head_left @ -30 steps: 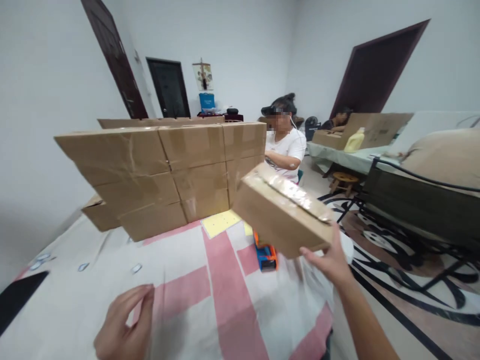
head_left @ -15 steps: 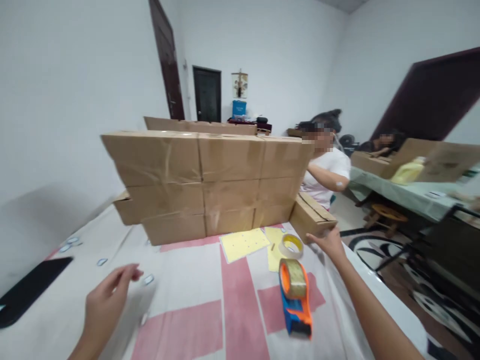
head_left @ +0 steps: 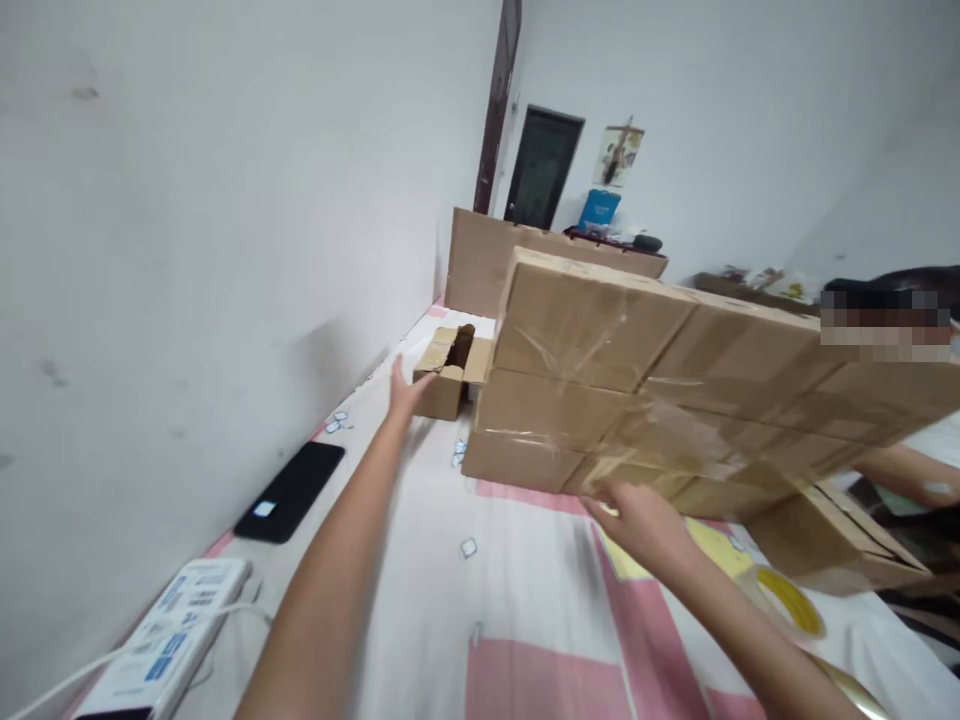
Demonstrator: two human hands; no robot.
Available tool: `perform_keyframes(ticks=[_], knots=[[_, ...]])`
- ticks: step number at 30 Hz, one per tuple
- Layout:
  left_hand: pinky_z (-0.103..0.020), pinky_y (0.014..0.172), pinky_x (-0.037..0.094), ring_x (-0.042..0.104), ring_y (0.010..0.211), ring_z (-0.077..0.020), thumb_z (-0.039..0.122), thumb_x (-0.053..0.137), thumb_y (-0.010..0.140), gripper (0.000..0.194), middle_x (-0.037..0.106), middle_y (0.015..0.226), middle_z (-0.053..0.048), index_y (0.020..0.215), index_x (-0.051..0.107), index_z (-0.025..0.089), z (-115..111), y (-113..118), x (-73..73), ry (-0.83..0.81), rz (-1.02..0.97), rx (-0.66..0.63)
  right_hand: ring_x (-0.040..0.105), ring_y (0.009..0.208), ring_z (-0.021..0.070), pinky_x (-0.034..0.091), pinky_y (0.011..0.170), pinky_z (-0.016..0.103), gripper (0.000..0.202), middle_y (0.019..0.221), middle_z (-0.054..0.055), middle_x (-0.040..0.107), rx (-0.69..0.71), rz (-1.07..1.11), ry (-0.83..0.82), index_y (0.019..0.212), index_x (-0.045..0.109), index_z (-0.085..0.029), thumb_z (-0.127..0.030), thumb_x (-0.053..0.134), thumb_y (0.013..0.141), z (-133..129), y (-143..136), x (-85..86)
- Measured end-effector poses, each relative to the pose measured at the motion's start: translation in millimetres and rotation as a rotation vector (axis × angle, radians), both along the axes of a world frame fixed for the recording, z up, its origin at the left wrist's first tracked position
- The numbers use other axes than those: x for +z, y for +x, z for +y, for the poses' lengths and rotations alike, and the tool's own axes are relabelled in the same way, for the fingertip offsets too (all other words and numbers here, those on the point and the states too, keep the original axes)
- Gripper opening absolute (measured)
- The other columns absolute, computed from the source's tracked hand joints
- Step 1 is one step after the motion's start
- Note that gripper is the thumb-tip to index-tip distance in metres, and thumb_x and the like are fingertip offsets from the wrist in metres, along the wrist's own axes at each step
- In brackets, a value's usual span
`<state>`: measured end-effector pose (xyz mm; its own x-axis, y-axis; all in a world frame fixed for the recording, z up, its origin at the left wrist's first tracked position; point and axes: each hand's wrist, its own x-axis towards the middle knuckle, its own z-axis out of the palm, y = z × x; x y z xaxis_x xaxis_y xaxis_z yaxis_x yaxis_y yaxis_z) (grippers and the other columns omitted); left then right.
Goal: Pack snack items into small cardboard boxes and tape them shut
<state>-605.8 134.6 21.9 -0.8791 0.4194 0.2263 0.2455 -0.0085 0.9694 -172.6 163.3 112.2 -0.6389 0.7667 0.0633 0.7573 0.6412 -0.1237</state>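
Observation:
My left hand [head_left: 409, 388] reaches out to a small brown box [head_left: 439, 390] with a raised flap, thumb and fingers spread at its near left corner. My right hand [head_left: 637, 515] hangs in front of the bottom row of a wall of stacked cartons [head_left: 577, 325], fingers loosely curled; whether it touches anything is unclear. Clear tape shows across the cartons. Yellow sheets [head_left: 626, 558] lie partly behind my right forearm. A tape roll [head_left: 789, 600] and another box [head_left: 832, 540] are at the right.
A black phone [head_left: 291, 492] and a white power strip [head_left: 169, 635] with a cable lie along the wall at left. Behind the stack stands a cardboard panel [head_left: 480, 262]. A person's forearm [head_left: 911, 475] shows at the right edge. Small stickers dot the cloth.
The view has turned left. My left hand has moved forward to the small box. My right hand has let go of the box at the right and come over to the stack's front.

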Motion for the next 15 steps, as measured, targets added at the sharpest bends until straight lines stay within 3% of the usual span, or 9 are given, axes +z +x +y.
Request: perform_keyframes(ticks=[3,6,9,11,15], knots=[[-0.033,0.105,0.045,0.058,0.128,-0.0267,0.031,0.077,0.077,0.079,0.058,0.145,-0.016,0.148,0.044,0.016,33,1,4.1,-0.005,-0.079,-0.084,0.073,0.095,0.0349,0.05,0.073,0.039,0.032,0.099,0.014,0.078,0.124,-0.075,-0.099,0.1,0.075,-0.019,-0.039,0.05,0.094,-42,-79,11.4],[-0.043,0.107,0.042,0.06,0.125,-0.0307,0.036,0.073,0.083,0.068,0.064,0.136,-0.016,0.144,0.049,0.018,40,2,10.6,-0.045,-0.157,-0.047,0.072,0.102,0.0362,0.051,0.081,0.043,0.033,0.108,0.013,0.078,0.209,-0.043,-0.193,0.109,0.073,-0.019,-0.039,0.054,0.093,-67,-107,6.7],[-0.053,0.109,0.04,0.059,0.124,-0.0309,0.044,0.069,0.088,0.055,0.064,0.132,-0.015,0.135,0.056,0.018,27,0,18.6,-0.077,-0.188,0.037,0.071,0.106,0.0357,0.052,0.087,0.046,0.035,0.112,0.013,0.077,0.235,0.035,-0.277,0.114,0.072,-0.018,-0.039,0.056,0.092,-77,-102,-10.5],[-0.052,0.107,0.043,0.061,0.119,-0.0267,0.045,0.058,0.097,0.038,0.065,0.126,-0.012,0.119,0.064,0.015,9,-2,23.5,-0.06,-0.171,0.072,0.071,0.105,0.0347,0.053,0.087,0.046,0.034,0.111,0.013,0.077,0.22,0.1,-0.316,0.113,0.072,-0.018,-0.038,0.057,0.091,-79,-90,-22.8],[-0.04,0.09,0.052,0.065,0.096,-0.0207,0.045,0.046,0.102,0.041,0.069,0.106,-0.009,0.095,0.066,0.01,-58,-6,31.0,0.07,-0.109,0.197,0.071,0.103,0.0322,0.055,0.085,0.046,0.029,0.108,0.011,0.076,0.186,0.292,-0.379,0.107,0.072,-0.021,-0.04,0.055,0.092,-75,-60,-38.4]])
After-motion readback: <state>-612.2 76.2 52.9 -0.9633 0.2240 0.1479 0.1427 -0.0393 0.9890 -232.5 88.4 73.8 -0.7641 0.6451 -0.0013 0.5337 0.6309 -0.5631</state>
